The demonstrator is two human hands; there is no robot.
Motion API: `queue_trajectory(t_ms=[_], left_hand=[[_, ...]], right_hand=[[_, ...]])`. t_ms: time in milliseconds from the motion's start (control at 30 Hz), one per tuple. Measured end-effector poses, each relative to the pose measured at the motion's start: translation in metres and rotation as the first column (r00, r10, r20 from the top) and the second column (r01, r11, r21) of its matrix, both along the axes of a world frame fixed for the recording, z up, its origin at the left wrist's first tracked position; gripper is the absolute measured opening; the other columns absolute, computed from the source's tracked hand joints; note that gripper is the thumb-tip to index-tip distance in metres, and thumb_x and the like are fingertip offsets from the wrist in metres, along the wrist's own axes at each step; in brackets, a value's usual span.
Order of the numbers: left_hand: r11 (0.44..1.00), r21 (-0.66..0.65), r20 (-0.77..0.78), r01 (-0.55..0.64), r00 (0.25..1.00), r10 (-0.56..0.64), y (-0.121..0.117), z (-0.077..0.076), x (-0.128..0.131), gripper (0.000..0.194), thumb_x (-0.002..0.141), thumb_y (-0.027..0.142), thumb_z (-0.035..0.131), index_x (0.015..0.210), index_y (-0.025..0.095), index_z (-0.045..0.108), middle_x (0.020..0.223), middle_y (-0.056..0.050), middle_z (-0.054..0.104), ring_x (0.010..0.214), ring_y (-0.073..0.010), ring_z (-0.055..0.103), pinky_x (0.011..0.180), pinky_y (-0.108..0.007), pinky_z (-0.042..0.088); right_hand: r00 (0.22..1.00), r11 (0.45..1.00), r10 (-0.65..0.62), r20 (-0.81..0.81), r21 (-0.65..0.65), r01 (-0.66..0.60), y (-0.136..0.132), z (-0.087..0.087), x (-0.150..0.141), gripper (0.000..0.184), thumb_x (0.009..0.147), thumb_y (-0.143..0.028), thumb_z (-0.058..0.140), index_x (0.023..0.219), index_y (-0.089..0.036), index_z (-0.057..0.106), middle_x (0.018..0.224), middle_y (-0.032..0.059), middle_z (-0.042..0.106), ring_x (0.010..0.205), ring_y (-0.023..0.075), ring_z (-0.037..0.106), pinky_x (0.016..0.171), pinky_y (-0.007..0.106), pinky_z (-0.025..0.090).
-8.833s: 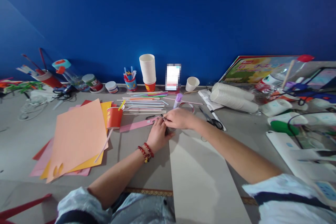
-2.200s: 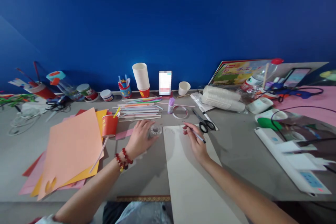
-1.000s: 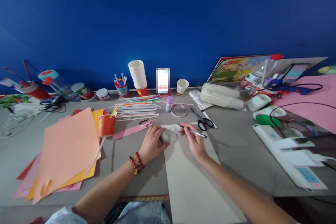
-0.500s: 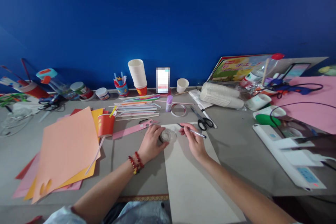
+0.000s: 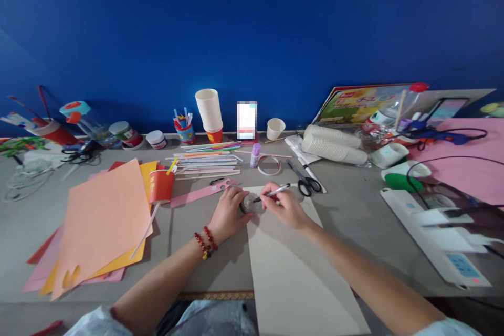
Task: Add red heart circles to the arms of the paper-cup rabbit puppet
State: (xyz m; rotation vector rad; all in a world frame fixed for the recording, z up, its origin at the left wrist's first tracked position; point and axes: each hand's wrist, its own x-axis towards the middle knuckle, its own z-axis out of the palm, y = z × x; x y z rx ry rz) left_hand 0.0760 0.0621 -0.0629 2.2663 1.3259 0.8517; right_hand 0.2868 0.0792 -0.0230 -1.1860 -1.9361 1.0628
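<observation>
Quite possible: a slip of the clear roll (image 5: 248, 202) on the white sheet (image 5: 291, 273), because of being held from one side only, with the thumb and fingers of the left hand (image 5: 227, 211) clamped around its left part. On its right part, no finger in support; so, under a sideways push from the pen (image 5: 275, 192), easily a small turn or shift, and then a mark in the wrong place. Possible also: a turning of the sheet itself, because of reaching with its near end past the table edge (image 5: 220, 295), over the clothed lap (image 5: 220, 317), and so being exposed to a tug from clothes or forearm. Less probable: a skid of the pen tip into the left thumb, because of being so near to it; or, in a wide swing to the right, a bump against the scissors (image 5: 305, 179), by the far right corner of the sheet.

About direction of the pen: with the tip to the left and slightly toward the person, with the rear end to the right and away. Long axis aslant above the far end of the sheet. Clamped between thumb and fingers of the right hand (image 5: 284, 209), at the right rim of the roll. About contact of tip with paper: cannot tell. For the roll, being round, no long axis; seemingly flat, over the far left corner of the sheet.
</observation>
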Motion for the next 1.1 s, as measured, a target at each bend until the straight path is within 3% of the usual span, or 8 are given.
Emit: queue_trajectory(t_ms=[100, 200, 800, 933, 1100], left_hand=[[1.0, 0.002, -0.001, 0.001, 1.0, -0.001, 0.0, -0.001, 0.0, 0.049, 0.077, 0.026, 0.074, 0.123, 0.02, 0.058, 0.112, -0.01, 0.06, 0.107, -0.0289, 0.056, 0.097, -0.048, 0.048], [1.0, 0.0, -0.006, 0.0, 1.0, 0.0, 0.0, 0.0, 0.0, 0.049, 0.077, 0.027, 0.075, 0.122, 0.019, 0.058, 0.112, -0.011, 0.06, 0.106, -0.0291, 0.056, 0.098, -0.049, 0.047], [1.0, -0.019, -0.003, -0.01, 1.0, 0.01, 0.001, 0.0, 0.001, 0.05, 0.074, 0.026, 0.076, 0.121, 0.021, 0.059, 0.112, -0.01, 0.061, 0.105, -0.0295, 0.057, 0.097, -0.049, 0.048], [1.0, -0.022, 0.005, -0.013, 1.0, 0.013, 0.001, 0.001, 0.001, 0.051, 0.073, 0.025, 0.076, 0.121, 0.022, 0.059, 0.111, -0.009, 0.061, 0.106, -0.0294, 0.057, 0.097, -0.049, 0.047], [1.0, -0.014, 0.01, 0.0, 1.0, 0.0, 0.0, 0.002, 0.0, 0.045, 0.075, 0.026, 0.075, 0.117, 0.02, 0.059, 0.108, -0.009, 0.061, 0.103, -0.0283, 0.056, 0.094, -0.047, 0.048]], right_hand=[[0.988, 0.994, 0.06, 0.14, 0.08, -0.072, 0.007, -0.001, -0.008, 0.018, 0.093, -0.033, 0.051, 0.081, -0.022, 0.059, 0.062, -0.0028, 0.061, 0.054, 0.0141, 0.053, 0.054, 0.024, 0.037], [0.982, 0.989, 0.077, 0.173, 0.109, -0.097, 0.011, -0.006, -0.01, 0.019, 0.094, -0.033, 0.05, 0.08, -0.022, 0.058, 0.065, -0.003, 0.06, 0.055, 0.0136, 0.051, 0.056, 0.024, 0.035], [0.976, 0.968, 0.2, 0.091, 0.137, -0.211, 0.019, -0.015, -0.011, 0.025, 0.096, -0.033, 0.044, 0.081, -0.022, 0.061, 0.077, 0.0008, 0.064, 0.07, 0.0175, 0.058, 0.069, 0.027, 0.043], [0.957, 0.939, 0.25, 0.15, 0.201, -0.277, 0.023, -0.011, -0.009, 0.021, 0.096, -0.03, 0.044, 0.084, -0.023, 0.06, 0.081, 0.0022, 0.066, 0.078, 0.0198, 0.06, 0.075, 0.029, 0.043], [0.894, 0.856, 0.319, 0.315, 0.309, -0.414, 0.027, 0.001, -0.015, 0.018, 0.093, -0.021, 0.045, 0.08, -0.023, 0.057, 0.076, 0.0029, 0.064, 0.074, 0.02, 0.056, 0.071, 0.029, 0.04]])
